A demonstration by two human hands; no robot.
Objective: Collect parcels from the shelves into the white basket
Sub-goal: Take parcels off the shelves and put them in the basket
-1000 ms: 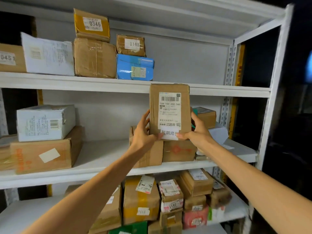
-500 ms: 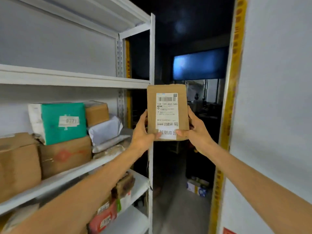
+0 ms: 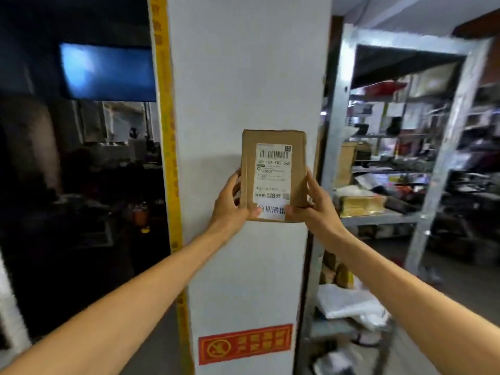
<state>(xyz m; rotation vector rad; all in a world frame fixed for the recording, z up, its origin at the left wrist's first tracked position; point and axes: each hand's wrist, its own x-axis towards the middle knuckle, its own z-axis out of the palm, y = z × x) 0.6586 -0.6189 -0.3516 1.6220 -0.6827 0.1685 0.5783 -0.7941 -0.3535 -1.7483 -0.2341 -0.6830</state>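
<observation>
White pillar (image 3: 243, 77) behind, I watch left hand (image 3: 230, 204) and right hand (image 3: 313, 209) pinch the lower corners of the parcel (image 3: 273, 169), long axis upright, centred between them; white basket unseen.

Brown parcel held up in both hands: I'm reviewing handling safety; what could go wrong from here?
The left hand and right hand grip the brown parcel only at its lower half, so it could tip or slip. Held high, it may hide the white pillar ahead and the white bags low on the right, risking a bump or trip.
</observation>
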